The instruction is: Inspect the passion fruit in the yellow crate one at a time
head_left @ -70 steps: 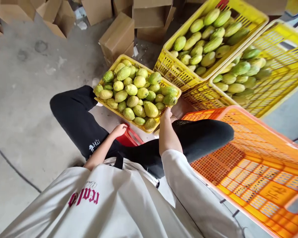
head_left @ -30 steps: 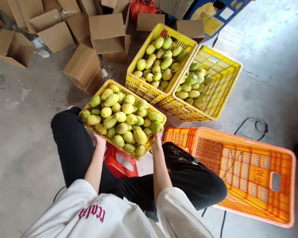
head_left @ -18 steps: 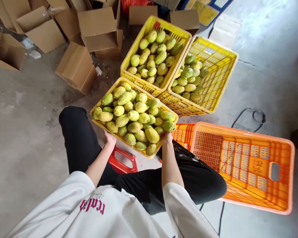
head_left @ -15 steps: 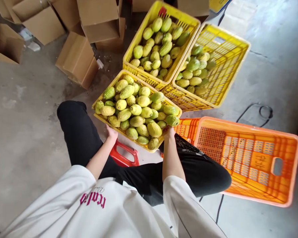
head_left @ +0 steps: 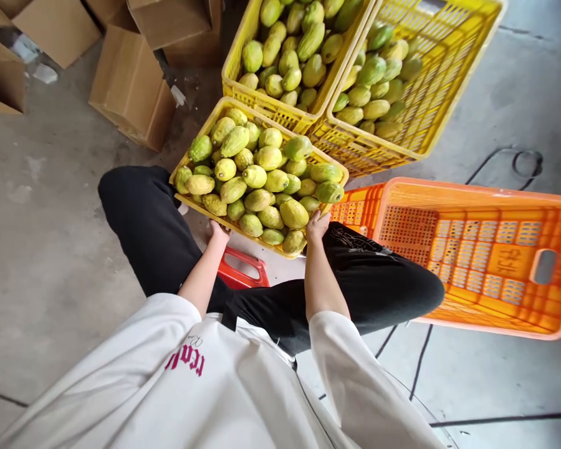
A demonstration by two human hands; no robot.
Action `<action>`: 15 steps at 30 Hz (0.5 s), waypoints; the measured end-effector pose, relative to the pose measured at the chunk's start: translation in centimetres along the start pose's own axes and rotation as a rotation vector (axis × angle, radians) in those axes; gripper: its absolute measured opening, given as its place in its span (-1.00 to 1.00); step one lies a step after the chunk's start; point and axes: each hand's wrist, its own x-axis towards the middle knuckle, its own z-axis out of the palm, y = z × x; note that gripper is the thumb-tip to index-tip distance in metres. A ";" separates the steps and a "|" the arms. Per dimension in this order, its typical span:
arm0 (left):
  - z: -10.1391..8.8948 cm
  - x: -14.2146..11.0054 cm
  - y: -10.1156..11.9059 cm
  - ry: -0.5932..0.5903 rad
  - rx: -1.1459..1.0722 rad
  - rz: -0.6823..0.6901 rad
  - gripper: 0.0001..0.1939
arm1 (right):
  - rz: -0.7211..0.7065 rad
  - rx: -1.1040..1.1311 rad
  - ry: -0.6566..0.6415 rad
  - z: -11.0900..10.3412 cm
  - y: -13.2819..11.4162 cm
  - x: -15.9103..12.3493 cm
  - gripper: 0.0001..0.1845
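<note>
A yellow plastic crate [head_left: 344, 176], heaped with yellow-green oval fruits [head_left: 257, 199] that look like small papayas, is between my two hands, tilted in view over the gap between my knees. My left hand [head_left: 219, 232] grips its near side, left of the middle. At the near right corner, my right hand [head_left: 318, 226] holds the crate edge. The fingers of both hands are partly hidden by the crate. Part of a red plastic stool [head_left: 236, 279] shows below the crate, between my legs.
Two more yellow crates, one fuller of fruit [head_left: 287, 112] and one partly filled [head_left: 449, 125], stand just beyond. An orange crate [head_left: 505, 255] lies to the right by my knee. Cardboard boxes [head_left: 126, 81] sit at the upper left. Black cables [head_left: 421, 362] run across the floor.
The held crate and both hands appear slightly higher in view. The surrounding crates and boxes have also shifted upward as the camera view moved. Both hands keep their hold.
</note>
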 end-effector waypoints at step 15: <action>1.4 -1.3 1.1 -0.003 0.040 0.032 -0.34 | 0.051 0.041 -0.004 0.3 2.0 -0.3 -0.92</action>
